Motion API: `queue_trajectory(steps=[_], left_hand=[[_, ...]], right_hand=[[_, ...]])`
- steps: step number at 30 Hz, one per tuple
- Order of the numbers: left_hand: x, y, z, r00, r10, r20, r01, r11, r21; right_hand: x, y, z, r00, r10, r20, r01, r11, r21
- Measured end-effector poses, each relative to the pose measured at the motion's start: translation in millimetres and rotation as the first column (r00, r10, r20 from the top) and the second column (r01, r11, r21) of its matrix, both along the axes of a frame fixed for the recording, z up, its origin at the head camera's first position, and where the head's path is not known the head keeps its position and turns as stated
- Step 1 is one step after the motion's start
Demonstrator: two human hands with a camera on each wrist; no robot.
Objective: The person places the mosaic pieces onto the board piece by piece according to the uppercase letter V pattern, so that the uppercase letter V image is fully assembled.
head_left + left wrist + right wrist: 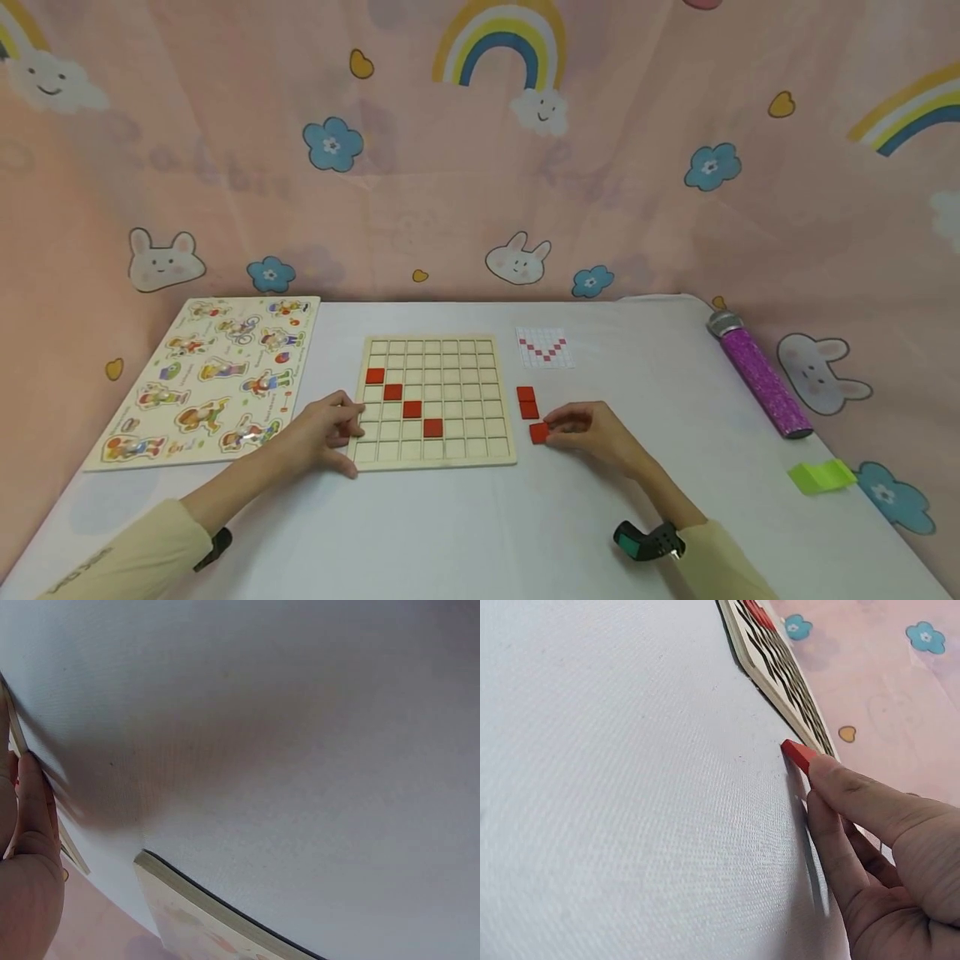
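A square wooden grid board [472, 460] lies flat, with several red tiles [412, 409] set in a diagonal that descends rightward from its left edge. At the board's left edge my left hand [330, 433] holds on with bent fingers, thumb at the near corner; the left wrist view shows only part of that hand. My right hand [592, 433], right of the board, pinches a red square tile [801, 755] between thumb and fingers, low over the table. Two more red tiles [527, 402] lie just beyond it. Farther back sits a small pattern card [545, 347] with a red V.
A wooden picture puzzle board [217, 375] lies at the left. On the right are a glittery purple microphone-shaped tube [761, 375] and a green paper slip [822, 477]. A printed pink cloth [420, 208] hangs behind the white table [450, 533].
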State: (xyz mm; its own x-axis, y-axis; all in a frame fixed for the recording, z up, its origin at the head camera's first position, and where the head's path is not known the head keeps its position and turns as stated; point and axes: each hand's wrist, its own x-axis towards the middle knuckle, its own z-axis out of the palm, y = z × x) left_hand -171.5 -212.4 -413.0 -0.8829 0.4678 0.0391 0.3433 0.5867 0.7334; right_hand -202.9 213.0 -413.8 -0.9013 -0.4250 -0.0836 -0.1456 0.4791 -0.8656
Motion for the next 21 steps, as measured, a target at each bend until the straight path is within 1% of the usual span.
queue_trajectory(steps=[4,8,11,16,21], left_hand=[[0.6,1.1,-0.8,1.000,-0.002,0.003,0.002,1.000,0.005],[1.3,1.6,-0.9,1.000,0.005,0.022,-0.005,1.000,0.007],[1.6,1.5,-0.1,1.000,0.002,0.021,-0.002,1.000,0.006],[1.4,1.3,0.9,1.000,0.005,0.015,-0.005,1.000,-0.001],[1.5,0.7,2.0,1.000,-0.001,0.010,0.000,1.000,0.005]], right_hand=[[1.0,-0.5,-2.4,0.998,-0.053,-0.019,0.053,0.999,0.007],[1.8,-2.4,-4.6,0.991,-0.131,-0.019,0.132,0.991,0.004],[1.8,-3.4,-5.7,0.986,-0.168,-0.017,0.168,0.986,0.001],[0.0,-5.6,-6.4,0.980,-0.197,-0.014,0.196,0.980,-0.017],[-4.3,-11.4,-7.7,0.975,-0.221,0.024,0.222,0.974,-0.054]])
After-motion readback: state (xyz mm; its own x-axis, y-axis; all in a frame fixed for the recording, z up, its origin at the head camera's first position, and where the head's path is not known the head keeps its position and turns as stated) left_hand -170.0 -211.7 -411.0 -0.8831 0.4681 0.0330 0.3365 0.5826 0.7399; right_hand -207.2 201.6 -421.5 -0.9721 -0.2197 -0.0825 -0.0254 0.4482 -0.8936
